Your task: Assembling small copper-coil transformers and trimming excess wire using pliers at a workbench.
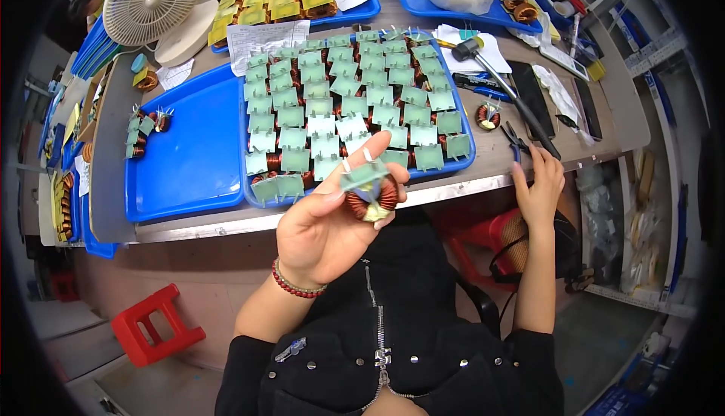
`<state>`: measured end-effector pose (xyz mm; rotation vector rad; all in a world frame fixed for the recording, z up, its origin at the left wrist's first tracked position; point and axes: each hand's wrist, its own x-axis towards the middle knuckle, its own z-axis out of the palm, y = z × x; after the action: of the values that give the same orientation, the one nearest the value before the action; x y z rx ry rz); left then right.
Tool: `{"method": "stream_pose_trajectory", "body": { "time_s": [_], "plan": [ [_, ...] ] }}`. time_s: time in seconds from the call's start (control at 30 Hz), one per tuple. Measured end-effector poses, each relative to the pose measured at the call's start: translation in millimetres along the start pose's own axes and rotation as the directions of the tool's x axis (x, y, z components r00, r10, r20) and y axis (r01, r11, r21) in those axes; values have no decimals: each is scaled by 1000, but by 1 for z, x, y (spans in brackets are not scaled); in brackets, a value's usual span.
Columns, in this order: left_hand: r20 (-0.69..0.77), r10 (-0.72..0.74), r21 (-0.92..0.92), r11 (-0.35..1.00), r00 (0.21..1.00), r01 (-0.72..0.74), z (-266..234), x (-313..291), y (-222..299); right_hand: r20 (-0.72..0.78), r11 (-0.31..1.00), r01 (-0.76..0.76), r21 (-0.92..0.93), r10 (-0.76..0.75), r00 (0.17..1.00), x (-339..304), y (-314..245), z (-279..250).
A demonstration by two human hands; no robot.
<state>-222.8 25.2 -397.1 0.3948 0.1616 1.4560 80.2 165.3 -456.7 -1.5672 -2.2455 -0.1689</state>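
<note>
My left hand (321,223), with a beaded bracelet at its wrist, holds a toroidal coil (370,198) up in front of the table edge. The coil has reddish copper windings, a pale yellow patch below and a small green board with white pins on top. At the table's right front edge, my right hand (541,189) has its thumb and fingers at the handles of a pair of pliers (515,141), whose jaws point away from me. Behind my left hand, a blue tray (470,155) bears rows of similar coils topped with green boards.
Left of it lies another blue tray (185,189) with several coils in its far left corner. A hammer (521,103), a single coil (488,116) and a black phone (531,95) lie at right. A fan (153,1) stands far left; a red stool (155,325) is on the floor.
</note>
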Motion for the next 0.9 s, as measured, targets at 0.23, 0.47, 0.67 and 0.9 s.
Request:
{"method": "stream_pose_trajectory", "body": {
  "time_s": [0.23,0.47,0.67,0.9],
  "plan": [
    [10,78,-82,994,997,-77,3,-1,-2,-35,995,48,-89,-51,998,-3,2,5],
    [-28,212,127,970,977,-207,6,-1,-5,134,734,76,675,-223,966,-9,-98,-91],
    [-26,222,231,950,975,-210,13,-3,-6,32,619,401,675,-568,823,9,-134,-99],
    [-13,257,341,910,966,-237,16,-7,-7,25,625,428,653,-582,813,11,-142,-99]
  ]
}}
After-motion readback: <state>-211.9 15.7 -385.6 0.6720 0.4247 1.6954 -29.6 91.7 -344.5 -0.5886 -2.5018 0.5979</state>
